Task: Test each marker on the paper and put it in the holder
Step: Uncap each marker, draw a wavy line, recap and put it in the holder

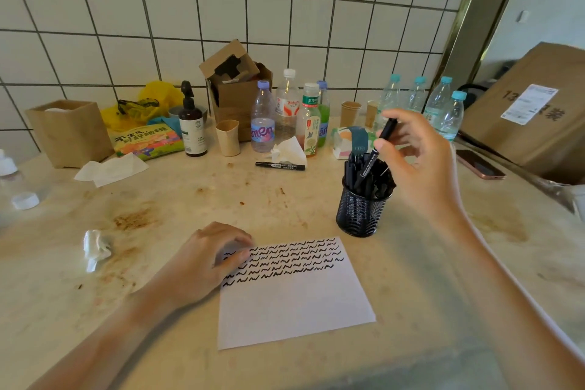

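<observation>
The right hand (pixel 421 161) pinches a black marker (pixel 378 149) between thumb and fingers, tilted tip-down over the mesh holder (pixel 359 212) at about two o'clock from the paper (pixel 294 304), apparently so it can slide in among the markers already standing there. The left hand (pixel 205 263) rests on the paper's ten o'clock corner, fingers curled and pressing down, probably to keep the sheet from shifting; it grips nothing. Rows of black squiggles fill the paper's far half. One spare marker (pixel 280 165) lies on the surface at twelve o'clock, likely untested.

right hand (pixel 421 165) pinching marker (pixel 378 149) (tilted), over holder (pixel 359 215)
</observation>
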